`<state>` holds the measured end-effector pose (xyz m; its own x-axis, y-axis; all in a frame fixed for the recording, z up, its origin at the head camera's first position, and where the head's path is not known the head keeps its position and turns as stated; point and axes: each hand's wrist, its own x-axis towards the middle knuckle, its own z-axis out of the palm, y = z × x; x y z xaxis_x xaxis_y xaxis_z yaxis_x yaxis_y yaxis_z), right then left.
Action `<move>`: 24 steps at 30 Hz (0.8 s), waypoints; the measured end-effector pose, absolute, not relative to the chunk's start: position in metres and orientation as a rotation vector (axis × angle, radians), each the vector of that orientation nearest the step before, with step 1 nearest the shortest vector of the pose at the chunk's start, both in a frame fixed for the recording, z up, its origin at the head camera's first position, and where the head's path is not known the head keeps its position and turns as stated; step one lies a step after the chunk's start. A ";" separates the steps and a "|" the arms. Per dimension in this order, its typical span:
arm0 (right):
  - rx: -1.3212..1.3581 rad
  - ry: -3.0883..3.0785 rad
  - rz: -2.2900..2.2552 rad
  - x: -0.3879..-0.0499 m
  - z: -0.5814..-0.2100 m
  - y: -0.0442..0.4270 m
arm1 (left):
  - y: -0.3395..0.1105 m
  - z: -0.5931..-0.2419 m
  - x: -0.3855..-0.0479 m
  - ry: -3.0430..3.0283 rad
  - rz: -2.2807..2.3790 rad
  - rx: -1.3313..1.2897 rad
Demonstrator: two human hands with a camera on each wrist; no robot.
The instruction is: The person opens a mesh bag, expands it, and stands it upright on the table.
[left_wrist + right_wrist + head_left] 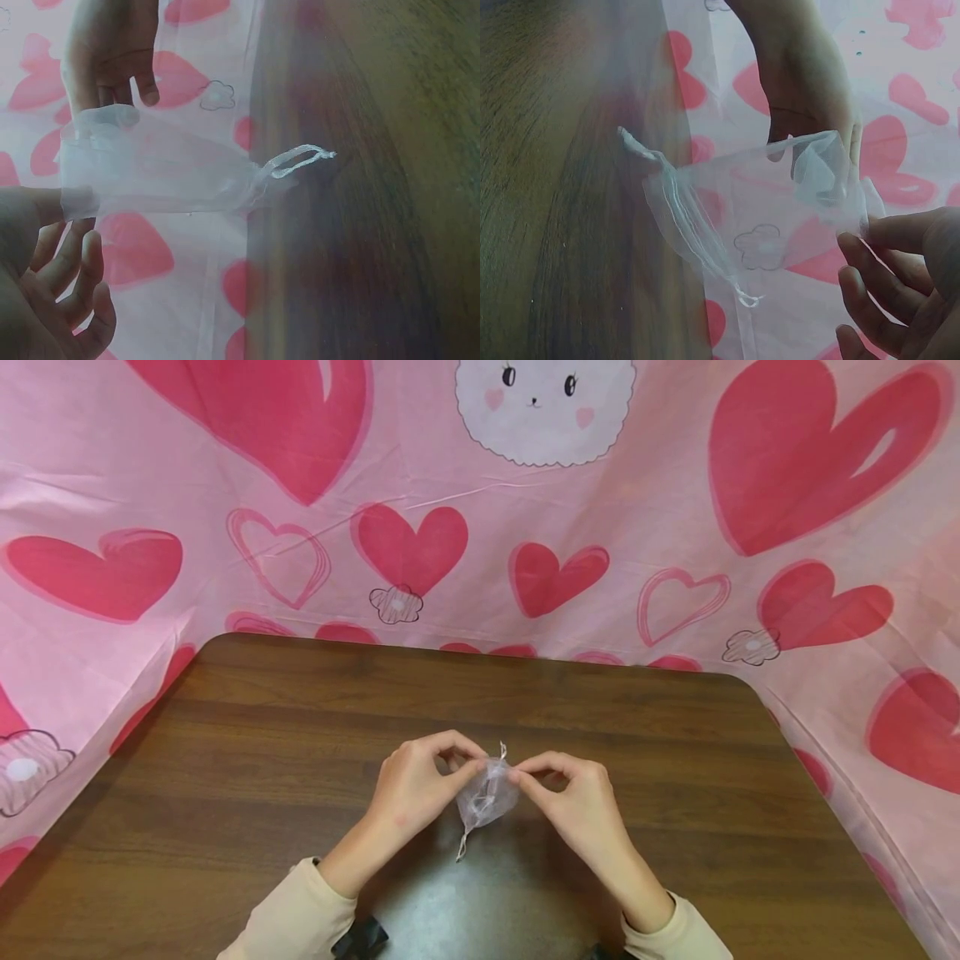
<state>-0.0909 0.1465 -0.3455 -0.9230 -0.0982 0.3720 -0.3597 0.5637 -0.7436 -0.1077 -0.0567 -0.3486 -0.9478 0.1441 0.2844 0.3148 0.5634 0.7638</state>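
Observation:
A small sheer white organza drawstring pouch [488, 799] is held up between the two hands, above the table. My left hand [420, 783] pinches one corner of it between thumb and fingertips. At the opposite corner, the right hand [581, 802] pinches the fabric the same way. Thin white drawstrings [682, 214] run through the gathered end, and a cord loop [304, 160] sticks out there. In the right wrist view, a denser white patch [815, 176] shows near the held end; whether it is folded fabric or something inside, I cannot tell.
The brown wood-grain table [300, 735] has rounded far corners. Pink cloth [420, 460] printed with red hearts hangs behind it and along both sides. A dark wrist-camera mount [362, 938] sits by the left sleeve [300, 914].

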 end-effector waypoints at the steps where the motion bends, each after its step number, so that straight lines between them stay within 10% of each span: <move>1: 0.376 -2.510 1.290 -0.091 -0.345 0.147 | -0.057 -0.349 -0.108 -2.606 -1.329 -0.386; 24: 0.531 -2.472 1.311 -0.093 -0.344 0.145 | -0.059 -0.351 -0.108 -2.570 -1.232 -0.705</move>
<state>-0.0927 0.1450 -0.3441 -0.8891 -0.1838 0.4192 -0.4502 0.5172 -0.7279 -0.1082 -0.0592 -0.3507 -0.8649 0.3301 0.3781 0.5015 0.5377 0.6778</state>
